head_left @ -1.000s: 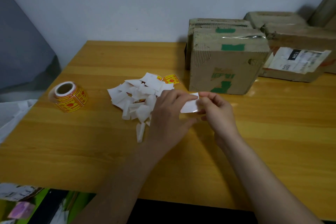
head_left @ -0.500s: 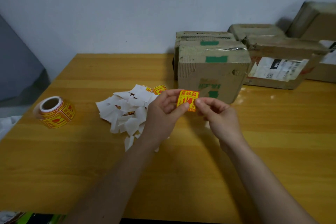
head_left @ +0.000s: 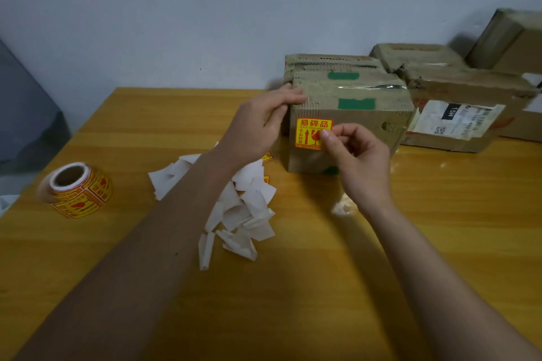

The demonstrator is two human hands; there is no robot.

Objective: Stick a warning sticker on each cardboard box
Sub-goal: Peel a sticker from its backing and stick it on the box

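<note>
A yellow and red warning sticker (head_left: 311,130) lies flat against the front face of the nearest cardboard box (head_left: 366,126), near its upper left corner. My right hand (head_left: 355,161) pinches the sticker's right edge between thumb and forefinger, the other fingers curled. My left hand (head_left: 261,123) holds the box's upper left corner, fingers over the top edge and thumb on its side. More cardboard boxes (head_left: 457,108) stand behind and to the right.
A roll of warning stickers (head_left: 77,189) lies at the table's left edge. A heap of white backing papers (head_left: 240,214) sits under my left forearm, with a loose sticker (head_left: 267,156) beside it. One crumpled scrap (head_left: 341,208) lies by my right wrist. The wooden table (head_left: 440,243) meets a white wall.
Both hands held the sticker in the air before the box. Now the sticker is on the box's front face, and my left hand has moved up to the box's corner.
</note>
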